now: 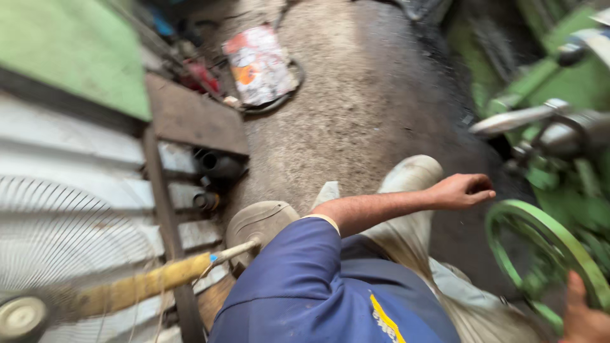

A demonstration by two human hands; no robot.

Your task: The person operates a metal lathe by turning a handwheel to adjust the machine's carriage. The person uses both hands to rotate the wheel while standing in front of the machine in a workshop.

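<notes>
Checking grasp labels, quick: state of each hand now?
Left hand: fingers loosely curled, holding nothing.
Right hand: at the green wheel rim, mostly out of frame; grip cannot be told.

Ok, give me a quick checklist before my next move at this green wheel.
1. Right hand gripping the green wheel: cannot tell, the frame edge cuts the hand off.
2. Left hand away from the machine: ok, curled in the air, nothing visible in it.
3. Shoe apart from the wheel: ok.
4. Floor ahead: not ok, a crumpled bag lies there.
5. Fan stopped: cannot tell, blurred.
</notes>
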